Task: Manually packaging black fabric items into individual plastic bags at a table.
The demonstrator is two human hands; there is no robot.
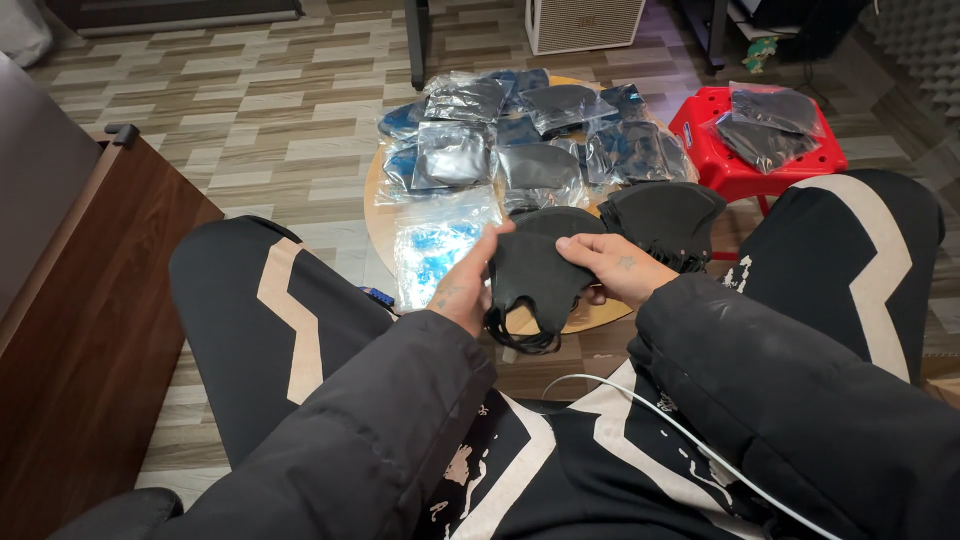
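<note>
Both my hands hold one black fabric face mask (530, 275) above my lap. My left hand (462, 288) grips its left edge, thumb on top. My right hand (618, 268) pinches its right edge. The mask's ear loops hang down below it. Just behind it, a stack of loose black masks (662, 215) lies on a low round wooden table (378, 215). Clear plastic bags of black masks (540, 125) cover the far half of the table. An empty-looking clear bag with blue print (435, 245) lies at the table's near left.
A red plastic stool (735, 165) at the right carries more bagged masks (765, 120). A dark wooden cabinet (90, 300) stands at my left. My knees in black trousers flank the table. A white cable (690, 440) runs across my lap. A white speaker box (585, 22) stands beyond.
</note>
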